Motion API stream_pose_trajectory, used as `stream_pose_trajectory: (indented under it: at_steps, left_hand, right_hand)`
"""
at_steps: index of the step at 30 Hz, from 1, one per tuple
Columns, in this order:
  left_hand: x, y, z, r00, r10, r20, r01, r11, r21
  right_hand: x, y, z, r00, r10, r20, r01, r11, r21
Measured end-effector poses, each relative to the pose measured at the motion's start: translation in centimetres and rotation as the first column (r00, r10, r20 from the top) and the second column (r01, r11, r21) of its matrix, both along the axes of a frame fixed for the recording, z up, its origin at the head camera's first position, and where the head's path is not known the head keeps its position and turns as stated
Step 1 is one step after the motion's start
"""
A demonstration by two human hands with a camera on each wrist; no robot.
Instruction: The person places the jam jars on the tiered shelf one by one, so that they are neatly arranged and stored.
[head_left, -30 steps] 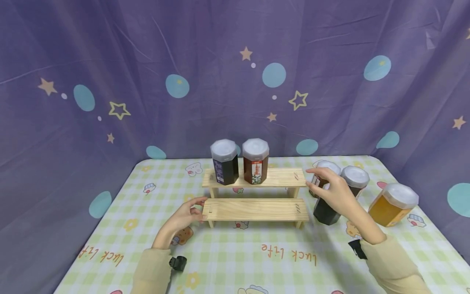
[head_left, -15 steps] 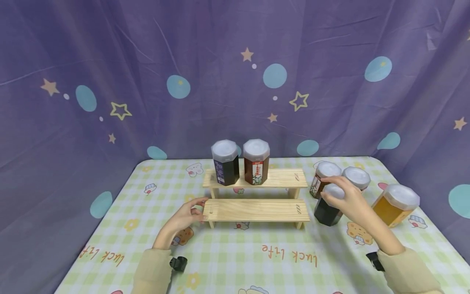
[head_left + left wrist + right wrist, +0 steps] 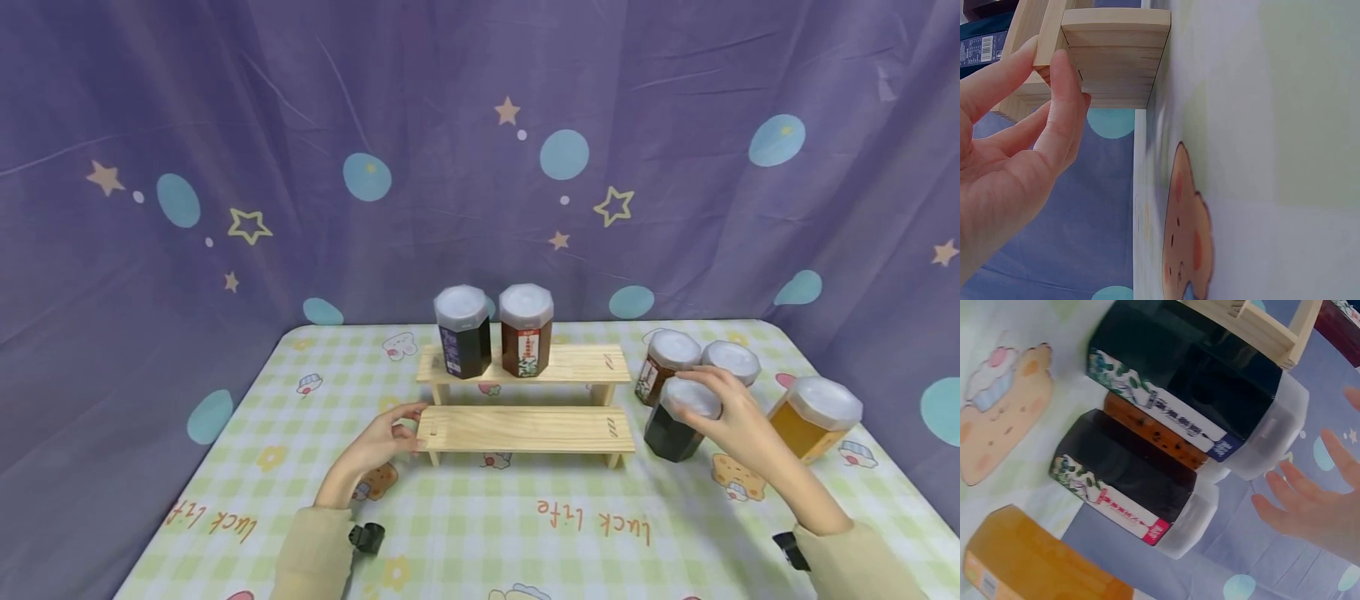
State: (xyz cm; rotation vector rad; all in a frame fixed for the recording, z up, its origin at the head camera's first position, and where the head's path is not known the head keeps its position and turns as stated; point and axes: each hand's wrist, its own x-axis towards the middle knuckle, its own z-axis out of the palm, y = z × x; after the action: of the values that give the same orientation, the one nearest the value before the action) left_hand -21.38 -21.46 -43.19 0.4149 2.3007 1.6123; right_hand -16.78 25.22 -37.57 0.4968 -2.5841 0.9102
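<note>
R hand [image 3: 727, 414] shifted from upper shelf's [image 3: 581, 363] right edge twd tbl's [image 3: 465, 533] right edge; now just by front dark jar's [image 3: 669, 435] lid [image 3: 692, 393].

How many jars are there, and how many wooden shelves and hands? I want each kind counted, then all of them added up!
Jars: 6
Wooden shelves: 2
Hands: 2
Total: 10

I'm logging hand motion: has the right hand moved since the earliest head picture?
Yes: the right hand has moved rightward, away from the wooden shelf, and is now by the front dark jar.
</note>
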Motion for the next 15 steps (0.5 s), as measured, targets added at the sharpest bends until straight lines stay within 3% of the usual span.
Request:
stream_pose_trajectory:
  at_steps: [8, 15]
  left_hand:
    - [0.0, 0.2, -0.1, 1.000, 0.012, 0.001, -0.012, 1.000, 0.001]
    - [0.0, 0.2, -0.1, 1.000, 0.014, -0.001, -0.014, 1.000, 0.006]
  right_hand:
    - [0.4, 0.5, -1.0, 0.997, -0.062, 0.048, 0.063, 0.998, -0.011]
    - [0.7, 0.8, -1.9, 0.995, -0.099, 0.029, 0.100, 0.994, -0.035]
